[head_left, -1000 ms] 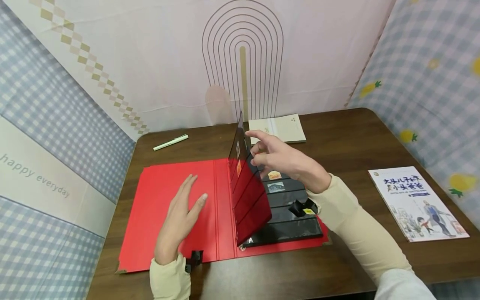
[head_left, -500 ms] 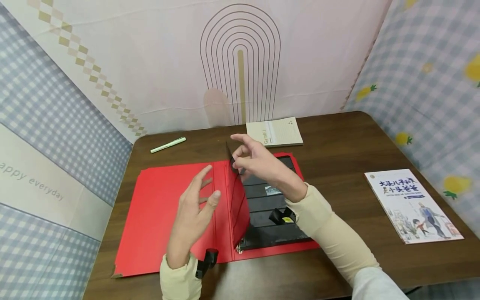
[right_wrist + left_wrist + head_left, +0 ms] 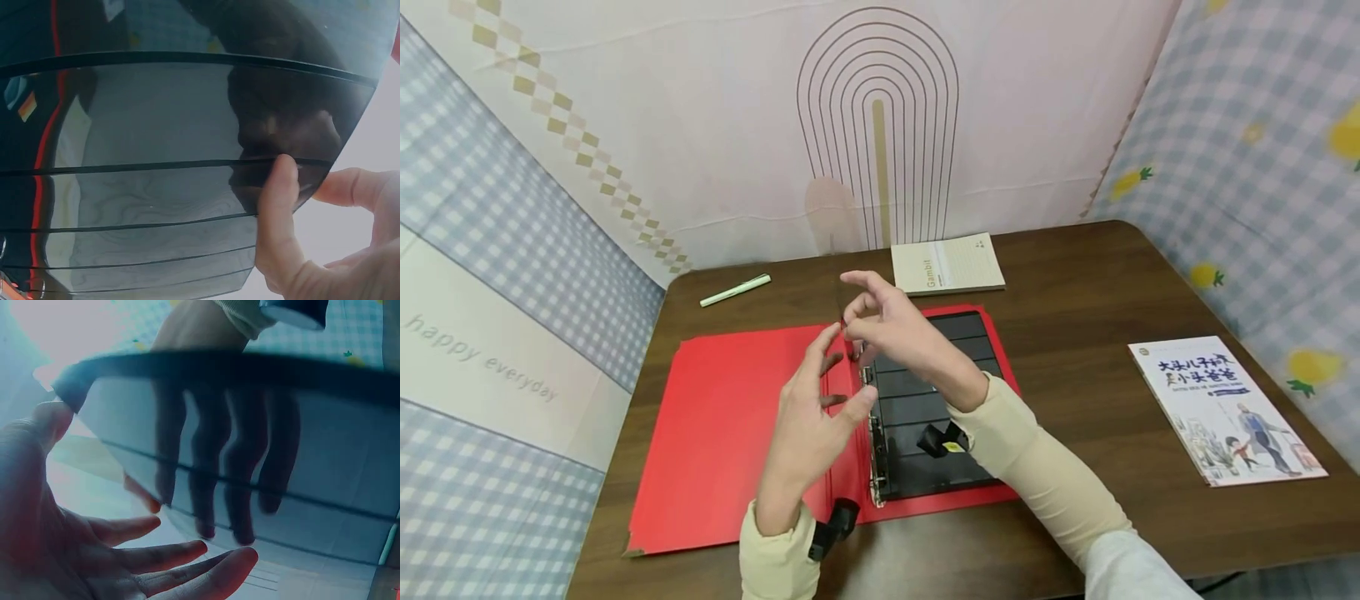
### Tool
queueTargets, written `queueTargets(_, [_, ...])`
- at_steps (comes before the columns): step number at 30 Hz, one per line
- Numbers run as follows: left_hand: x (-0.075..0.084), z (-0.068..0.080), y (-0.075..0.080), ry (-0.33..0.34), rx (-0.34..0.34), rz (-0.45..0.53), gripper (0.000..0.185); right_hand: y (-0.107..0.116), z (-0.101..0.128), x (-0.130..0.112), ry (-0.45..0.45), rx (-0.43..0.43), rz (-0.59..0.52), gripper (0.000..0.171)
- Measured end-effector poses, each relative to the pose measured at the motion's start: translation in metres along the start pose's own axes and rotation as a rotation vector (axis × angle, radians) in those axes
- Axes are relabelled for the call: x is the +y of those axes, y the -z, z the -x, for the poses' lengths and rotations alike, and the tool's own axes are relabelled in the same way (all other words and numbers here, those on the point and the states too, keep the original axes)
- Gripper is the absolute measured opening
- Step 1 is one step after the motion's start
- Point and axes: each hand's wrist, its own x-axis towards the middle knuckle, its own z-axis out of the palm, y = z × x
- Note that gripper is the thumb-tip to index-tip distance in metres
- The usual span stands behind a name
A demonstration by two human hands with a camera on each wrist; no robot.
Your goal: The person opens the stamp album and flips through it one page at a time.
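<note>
A red binder [image 3: 730, 442] is laid wide on the dark table [image 3: 1075, 333]. Above the binder's spine, a dark see-through page [image 3: 156, 119] is held up, seen almost edge-on from the head view. Its outer edge is pinched by the right hand [image 3: 898, 329], with the thumb laid on one face and a finger set behind. Nothing is gripped by the left hand [image 3: 812, 421], whose fingers are spread beside the page over the binder's spine; whether the page is touched by them cannot be told.

Beneath the right hand, more black pages [image 3: 925, 417] are stacked on the binder's right side, next to the metal rings [image 3: 876, 462] along the spine.

The page is judged to be light, thin and springy, as a slight bow is shown across it, and its glossy face is likely to be slippery. It is best taken by the free outer edge, between thumb and finger pads, so that the film is not creased and the ring side is not strained.

Behind the binder a pen [image 3: 735, 290] and a notepad [image 3: 947, 262] are placed; well to its right, a picture book [image 3: 1227, 412] is laid.
</note>
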Motion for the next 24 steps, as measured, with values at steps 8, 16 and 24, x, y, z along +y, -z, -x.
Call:
queueTargets(8, [-0.001,0.002,0.003,0.034,0.033,0.052,0.078,-0.005,-0.003,-0.001,-0.043,-0.084,0.013,0.067])
queueTargets(16, [-0.005,0.006,0.009,0.015,0.066,0.090,0.073,-0.002,-0.003,0.003,-0.013,-0.148,0.114,0.060])
queueTargets(24, [-0.010,0.013,0.018,-0.032,0.108,0.106,0.064,0.013,0.003,0.012,0.005,-0.136,0.237,0.050])
